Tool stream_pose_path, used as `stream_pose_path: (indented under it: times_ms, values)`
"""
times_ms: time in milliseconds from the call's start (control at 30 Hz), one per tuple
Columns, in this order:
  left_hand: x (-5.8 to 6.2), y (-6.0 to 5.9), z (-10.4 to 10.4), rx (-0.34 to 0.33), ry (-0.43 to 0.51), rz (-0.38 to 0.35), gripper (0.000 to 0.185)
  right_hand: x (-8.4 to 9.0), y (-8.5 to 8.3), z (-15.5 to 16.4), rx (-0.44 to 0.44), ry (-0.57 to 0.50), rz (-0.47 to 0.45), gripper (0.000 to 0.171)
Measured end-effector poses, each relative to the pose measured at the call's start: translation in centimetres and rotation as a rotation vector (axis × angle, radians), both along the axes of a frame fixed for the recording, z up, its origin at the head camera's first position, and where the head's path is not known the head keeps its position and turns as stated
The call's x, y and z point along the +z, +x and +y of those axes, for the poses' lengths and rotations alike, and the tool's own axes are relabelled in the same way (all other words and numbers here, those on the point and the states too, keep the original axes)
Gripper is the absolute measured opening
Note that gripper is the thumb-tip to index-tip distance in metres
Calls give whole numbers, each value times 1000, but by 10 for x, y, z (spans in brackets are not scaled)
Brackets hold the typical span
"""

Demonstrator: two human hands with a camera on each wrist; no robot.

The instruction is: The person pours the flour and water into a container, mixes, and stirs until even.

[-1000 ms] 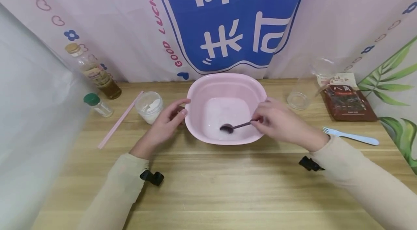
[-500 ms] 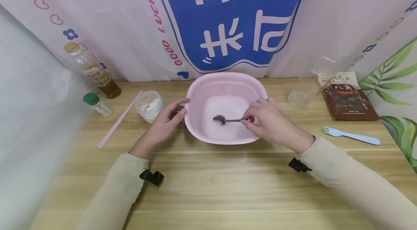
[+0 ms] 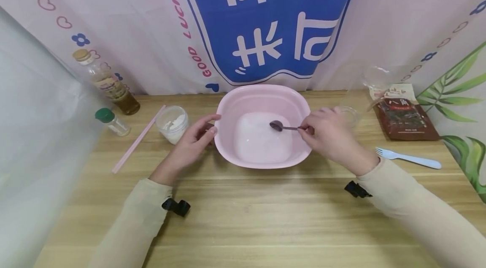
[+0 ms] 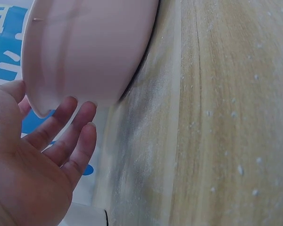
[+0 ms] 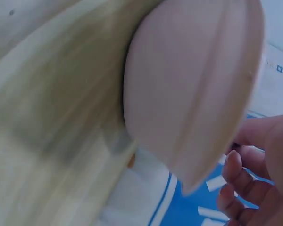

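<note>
Now spoon farther right, basin's back.

Light: you get bright, even light from above on the pale wooden table.
Shadows: soft and short under the pink plastic basin.
Blur: your right hand is smeared; the right wrist view is unsharp.
Distortion: the head view bends at the edges.

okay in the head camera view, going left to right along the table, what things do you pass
green-capped shaker → pink stick → white powder jar → left hand → pink basin → spoon → right hand → brown packet → blue fork
</note>
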State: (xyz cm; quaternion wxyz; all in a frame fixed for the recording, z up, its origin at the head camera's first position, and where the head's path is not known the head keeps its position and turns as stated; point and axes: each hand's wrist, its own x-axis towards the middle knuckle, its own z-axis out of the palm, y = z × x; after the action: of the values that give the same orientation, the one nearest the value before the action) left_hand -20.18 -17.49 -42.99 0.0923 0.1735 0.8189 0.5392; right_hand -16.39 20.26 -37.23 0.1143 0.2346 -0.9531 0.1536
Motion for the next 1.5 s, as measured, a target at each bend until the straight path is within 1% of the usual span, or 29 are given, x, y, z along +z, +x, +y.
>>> stream_pose_path:
  times_ms: [67,133,233,267,333,400,467,533,633,700,733,800,967,1067,1133,1200,1267,1333,1400,1500]
  values:
    - [0,0,0,-1,-2,-2,44,-4,0,-7,37,-24,-18,6]
    - [0,0,1,0,-2,-3,44,-7,1,-14,103,-58,-50,6]
    - [0,1,1,1,0,-5,44,-7,5,-19,192,-80,-97,6]
    - [0,1,1,2,1,-6,44,-6,7,-18,211,-85,-113,6]
    - [0,1,1,5,0,-7,44,-3,9,-12,221,-86,-138,6]
    - [0,0,1,7,-2,-9,44,1,10,-3,199,-82,-150,6]
    - [1,0,0,8,-4,-11,44,5,9,6,154,-70,-135,6]
    - [1,0,0,7,-7,-10,44,7,8,12,94,-37,-82,5]
    - [0,0,0,2,-8,-7,44,4,3,12,18,24,22,5]
    - [-1,0,0,2,-9,-3,44,-1,-1,6,-5,46,69,7]
    - [-2,0,0,2,-9,-3,44,-4,-2,1,-4,45,77,7]
    - [-2,0,0,2,-9,-4,44,-7,-5,-10,20,31,63,9]
    - [-3,0,1,-3,-5,-6,45,-8,-1,-32,155,-25,-31,10]
    - [-2,0,1,0,-2,-4,44,-6,4,-33,222,-39,-73,8]
    - [-2,0,1,4,-4,0,44,-3,7,-26,241,-49,-95,8]
    - [-2,-1,0,10,-7,2,44,1,10,-16,229,-59,-116,8]
    - [-2,-1,-1,13,-10,2,43,6,11,-5,189,-57,-112,8]
    - [-1,0,-1,10,-11,4,44,9,12,4,126,-38,-55,8]
    - [-1,0,-1,5,-14,8,44,9,10,10,62,-5,22,7]
    - [-2,0,-1,1,-14,11,44,3,3,7,-15,40,114,5]
